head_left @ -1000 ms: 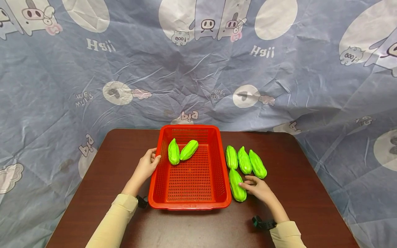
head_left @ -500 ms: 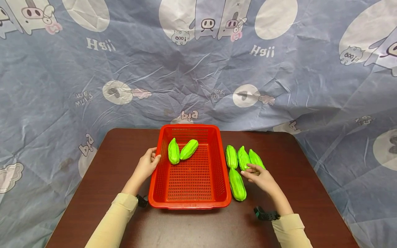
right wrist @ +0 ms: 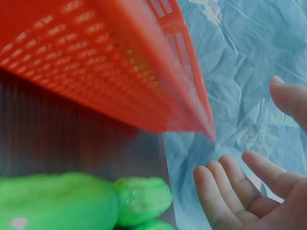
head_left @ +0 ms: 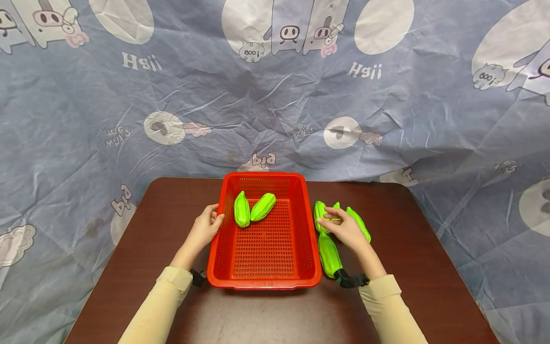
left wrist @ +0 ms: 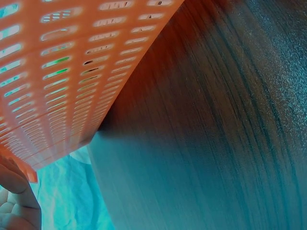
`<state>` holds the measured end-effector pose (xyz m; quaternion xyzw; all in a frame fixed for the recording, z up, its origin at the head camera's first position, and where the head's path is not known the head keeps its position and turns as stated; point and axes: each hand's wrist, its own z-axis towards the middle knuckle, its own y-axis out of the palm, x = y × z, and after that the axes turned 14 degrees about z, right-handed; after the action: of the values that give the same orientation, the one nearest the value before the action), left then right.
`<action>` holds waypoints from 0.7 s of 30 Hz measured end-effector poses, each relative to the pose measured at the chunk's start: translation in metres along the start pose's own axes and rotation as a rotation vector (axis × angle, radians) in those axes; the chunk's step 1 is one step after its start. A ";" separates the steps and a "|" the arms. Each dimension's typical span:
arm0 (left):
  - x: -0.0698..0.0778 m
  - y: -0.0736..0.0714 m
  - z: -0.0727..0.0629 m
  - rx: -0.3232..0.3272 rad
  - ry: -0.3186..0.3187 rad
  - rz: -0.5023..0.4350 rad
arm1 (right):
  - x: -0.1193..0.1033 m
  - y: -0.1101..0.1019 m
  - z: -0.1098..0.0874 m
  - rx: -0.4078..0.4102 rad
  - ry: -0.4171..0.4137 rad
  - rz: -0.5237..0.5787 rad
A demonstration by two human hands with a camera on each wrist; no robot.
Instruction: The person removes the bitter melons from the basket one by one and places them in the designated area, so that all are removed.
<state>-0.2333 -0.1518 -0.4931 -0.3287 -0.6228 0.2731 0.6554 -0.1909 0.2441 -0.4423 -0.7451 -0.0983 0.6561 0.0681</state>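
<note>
My left hand (head_left: 205,227) grips the left rim of a red plastic basket (head_left: 264,284); the left wrist view shows its curled fingers (left wrist: 17,182) at the edge of the perforated wall (left wrist: 72,72). Two bright green bitter melons, one upright (head_left: 242,210) and one slanted (head_left: 263,207), lie inside toward the back. My right hand (head_left: 347,231) hovers over the bitter melons right of the basket, overlapping the back-left one (head_left: 319,210). In the right wrist view, thumb and fingers (right wrist: 206,187) are spread with nothing between them. The middle melon is mostly hidden by this hand.
A front bitter melon (head_left: 329,253) lies close along the basket's right wall, and another (head_left: 360,223) lies at the far right of the group. All stand on a dark brown table (head_left: 412,267). A printed grey-blue cloth (head_left: 266,110) hangs behind the table's back edge.
My right hand has moved from the front bitter melon backward, then left toward the back-left one, holding nothing. The left hand and basket have stayed in place.
</note>
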 end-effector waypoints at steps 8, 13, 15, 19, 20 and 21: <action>0.000 0.001 0.000 0.037 0.025 -0.005 | -0.017 0.024 0.014 -0.025 -0.036 0.029; 0.000 0.000 0.000 0.004 -0.006 -0.006 | -0.024 0.042 0.023 -0.017 -0.026 0.056; 0.000 0.000 0.000 -0.010 -0.021 -0.004 | -0.025 0.050 0.026 -0.014 -0.024 0.053; 0.001 0.000 0.000 -0.021 -0.037 -0.004 | -0.027 0.065 0.033 -0.008 -0.016 0.063; 0.001 -0.001 0.000 -0.019 -0.035 -0.001 | -0.027 0.068 0.035 -0.006 -0.015 0.059; 0.002 -0.001 0.000 -0.015 -0.033 -0.002 | -0.027 0.072 0.036 -0.004 -0.013 0.054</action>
<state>-0.2331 -0.1505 -0.4913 -0.3284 -0.6358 0.2735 0.6427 -0.2261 0.1669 -0.4378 -0.7432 -0.0799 0.6625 0.0485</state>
